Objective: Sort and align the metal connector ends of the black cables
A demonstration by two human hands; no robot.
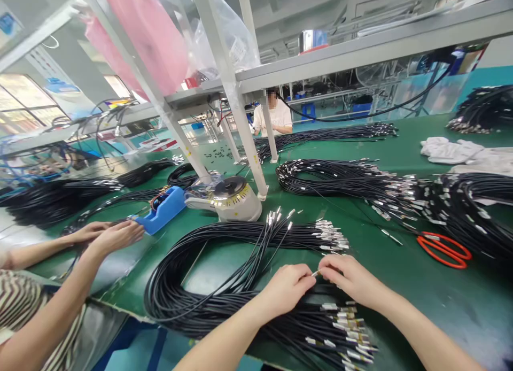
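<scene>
My left hand (285,290) and my right hand (352,279) meet above the near side of a green table, fingertips pinched. Between them is the small metallic end of a cable (316,273); its finer detail is too small to make out. Under and around my hands lies a large U-shaped bundle of black cables (168,269). White-tagged cable ends (352,331) fan out below my right hand, and another group of tagged ends (331,234) lies beyond my fingers. A few loose ends (276,218) cross over the far arm of the bundle.
A round tape dispenser (238,202) and a blue tape holder (166,210) stand beyond the bundle. At left, a co-worker's hands (116,237) work close by. Orange-handled scissors (443,249), more cable bundles (328,178) and white gloves (452,151) lie right. Shelf posts (248,146) rise behind.
</scene>
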